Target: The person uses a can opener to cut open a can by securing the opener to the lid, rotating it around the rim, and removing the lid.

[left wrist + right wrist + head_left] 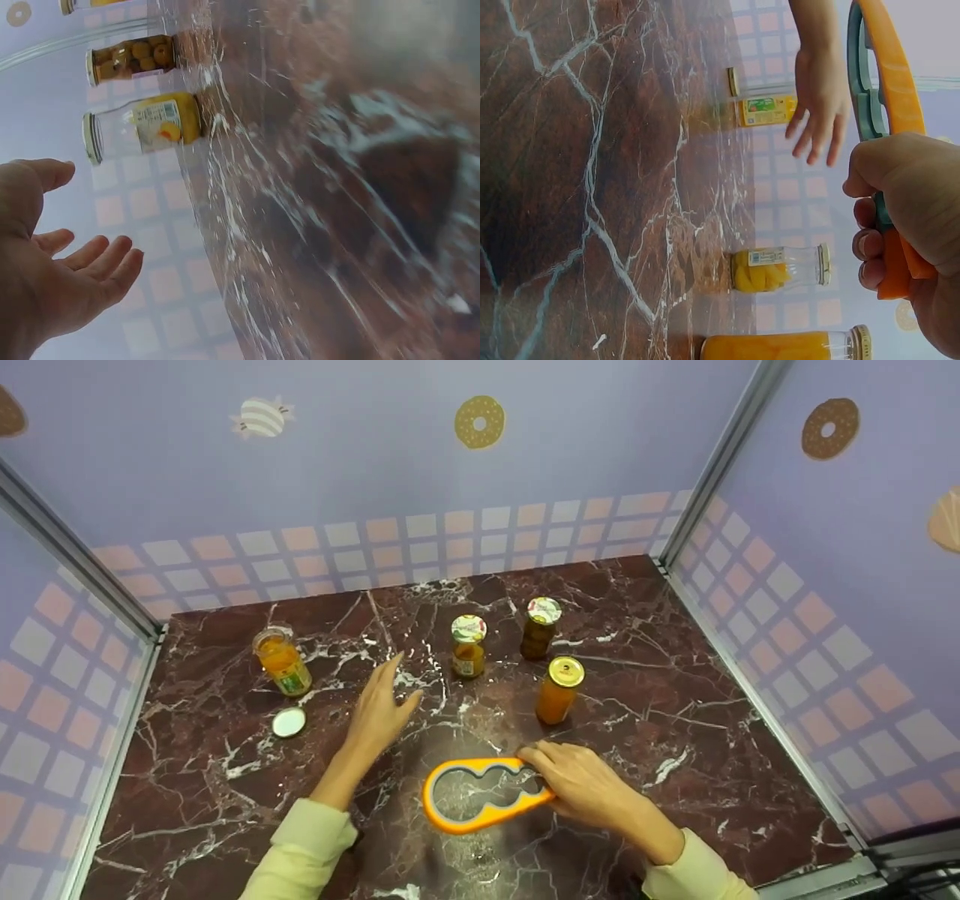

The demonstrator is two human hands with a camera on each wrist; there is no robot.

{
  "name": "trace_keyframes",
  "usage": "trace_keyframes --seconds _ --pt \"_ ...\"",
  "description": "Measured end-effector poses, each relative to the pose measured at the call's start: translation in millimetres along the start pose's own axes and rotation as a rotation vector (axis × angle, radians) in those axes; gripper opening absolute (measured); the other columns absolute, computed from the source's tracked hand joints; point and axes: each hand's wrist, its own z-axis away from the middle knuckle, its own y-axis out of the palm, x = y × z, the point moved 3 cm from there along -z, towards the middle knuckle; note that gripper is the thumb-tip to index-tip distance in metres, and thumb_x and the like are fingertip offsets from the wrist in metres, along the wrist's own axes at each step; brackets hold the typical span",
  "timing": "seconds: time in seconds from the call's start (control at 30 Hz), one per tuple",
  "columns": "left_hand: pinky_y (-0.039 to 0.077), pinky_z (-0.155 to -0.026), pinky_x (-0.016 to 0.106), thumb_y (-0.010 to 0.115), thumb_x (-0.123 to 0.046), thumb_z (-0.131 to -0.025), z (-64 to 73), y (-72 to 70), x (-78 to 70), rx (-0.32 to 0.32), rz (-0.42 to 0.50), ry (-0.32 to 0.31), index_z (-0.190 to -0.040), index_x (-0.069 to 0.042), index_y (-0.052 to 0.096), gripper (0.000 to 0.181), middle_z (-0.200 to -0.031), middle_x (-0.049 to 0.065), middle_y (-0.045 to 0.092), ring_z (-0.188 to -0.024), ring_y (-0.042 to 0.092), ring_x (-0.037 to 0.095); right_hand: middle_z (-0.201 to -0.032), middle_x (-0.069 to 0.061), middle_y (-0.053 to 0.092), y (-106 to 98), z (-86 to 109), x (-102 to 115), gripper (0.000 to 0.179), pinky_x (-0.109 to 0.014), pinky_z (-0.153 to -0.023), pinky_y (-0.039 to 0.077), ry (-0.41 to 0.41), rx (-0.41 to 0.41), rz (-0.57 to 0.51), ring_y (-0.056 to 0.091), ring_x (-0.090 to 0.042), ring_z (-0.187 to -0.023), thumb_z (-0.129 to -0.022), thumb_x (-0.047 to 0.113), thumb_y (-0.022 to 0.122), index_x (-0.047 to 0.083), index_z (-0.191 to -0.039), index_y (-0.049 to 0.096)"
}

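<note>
My right hand (585,784) grips the narrow end of an orange jar opener (454,827) with a grey scalloped inner edge, held above the table. In the right wrist view the fingers curl round its orange end. My left hand (379,716) hovers with fingers spread and nothing in them. Beyond it stands a half-filled jar of yellow fruit (469,660) with a patterned lid. Behind the opener is a tall jar of orange contents (556,701) with a gold lid. Farther back stands a jar of dark round fruit (537,637), its patterned lid on.
At the left is a lidless jar (285,664) with yellow-orange contents and a green-yellow label. A loose lid (289,722) lies in front of it, pale side up. Printed panels (360,472) wall in the dark marbled table (675,720) at the back and sides.
</note>
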Motion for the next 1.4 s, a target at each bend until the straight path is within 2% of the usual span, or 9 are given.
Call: trace_keyframes --seconds 0.17,0.37,0.53,0.77,1.03,1.23,1.4 --pt "0.035 -0.117 0.054 0.077 -0.02 -0.094 -16.7 19.4 -8.2 0.017 0.039 -0.004 -0.157 -0.003 0.038 0.076 -0.153 0.024 0.046 -0.139 0.046 0.042 -0.098 0.001 0.059 -1 1.0 0 0.066 -0.035 -0.061 0.055 0.015 0.032 0.011 0.059 -0.018 -0.074 -0.066 0.004 0.081 0.013 -0.127 0.057" --pt "0.036 -0.115 0.059 0.074 -0.03 -0.096 -35.7 37.8 -16.2 0.071 0.083 -0.055 -0.16 -0.006 0.033 0.079 -0.156 0.022 0.043 -0.14 0.045 0.042 -0.098 0.0 0.06 -1 3.3 -1 0.065 -0.034 -0.06 0.054 0.026 0.034 0.033 0.059 -0.018 -0.073 -0.066 0.003 0.079 0.013 -0.126 0.058" --pt "0.036 -0.115 0.057 0.076 -0.031 -0.095 -54.6 51.2 -12.7 0.115 0.127 -0.076 -0.16 -0.004 0.032 0.083 -0.155 0.023 0.043 -0.139 0.045 0.041 -0.1 0.0 0.061 -3 3.0 -2 0.066 -0.035 -0.063 0.055 0.03 0.039 0.033 0.06 -0.019 -0.075 -0.066 0.002 0.079 0.013 -0.128 0.057" --pt "0.026 -0.122 0.056 0.079 -0.032 -0.092 -74.2 71.8 -3.5 0.191 0.198 -0.107 -0.161 -0.002 0.026 0.092 -0.163 0.025 0.03 -0.149 0.03 0.042 -0.103 0.0 0.062 -5 4.5 -4 0.067 -0.034 -0.066 0.057 0.022 0.039 0.028 0.062 -0.019 -0.079 -0.067 0.0 0.078 0.012 -0.129 0.058" --pt "0.03 -0.12 0.054 0.083 -0.025 -0.089 -87.6 92.7 4.0 0.186 0.303 -0.095 -0.159 0.002 0.028 0.093 -0.158 0.025 0.039 -0.145 0.038 0.041 -0.102 0.0 0.061 -5 9.1 -8 0.066 -0.034 -0.067 0.056 0.034 0.018 0.025 0.061 -0.019 -0.08 -0.065 0.001 0.076 0.012 -0.129 0.059" --pt "0.029 -0.12 0.053 0.084 -0.025 -0.088 -93.9 102.0 4.4 0.185 0.373 -0.125 -0.16 0.001 0.028 0.095 -0.156 0.026 0.042 -0.143 0.041 0.042 -0.095 0.002 0.057 -4 15.9 -13 0.069 -0.034 -0.065 0.054 0.048 0.021 0.046 0.058 -0.018 -0.075 -0.061 0.004 0.077 0.012 -0.127 0.059" --pt "0.033 -0.118 0.053 0.085 -0.025 -0.087 -98.6 109.9 2.6 0.159 0.4 -0.143 -0.16 0.002 0.028 0.096 -0.153 0.027 0.045 -0.14 0.044 0.042 -0.092 0.003 0.055 -3 19.3 -15 0.069 -0.032 -0.062 0.052 0.065 0.034 0.053 0.055 -0.017 -0.073 -0.061 0.004 0.078 0.013 -0.127 0.058"
